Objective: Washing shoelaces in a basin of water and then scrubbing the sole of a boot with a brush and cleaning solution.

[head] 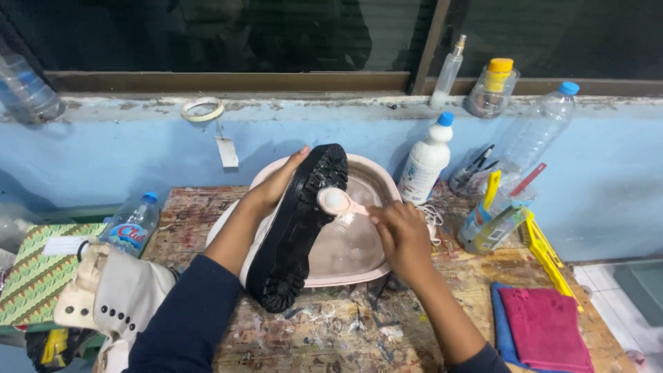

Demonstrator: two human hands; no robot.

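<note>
At the centre of the frame the left hand [276,185] grips a white boot [293,228] by its toe end, fingers wrapped over the far edge, so that the chunky black lugged sole faces up and toward the camera; held at this tilt, the tread is exposed and the boot hangs over the pale pink basin [376,181], which sits where it can catch whatever runs off. The right hand [400,235], just right of centre, is clenched around the handle of a small pink brush [338,201], whose head presses against the side of the sole; foam or soapy water shows where they meet. The basin rests on a paint-stained wooden table [331,331] pushed against a blue wall. Cleaning supplies stand within the right hand's reach: a white bottle with a blue cap [427,162] just right of the basin, and a clear cup of brushes and tools [494,211] beyond it. At the lower right a folded red cloth [545,328] lies on a blue one, close enough for wiping. At the lower left the second white boot [114,297] lies on its side, set apart from the wet work, beside a small water bottle [131,224] and a patterned green box [38,273].
</note>
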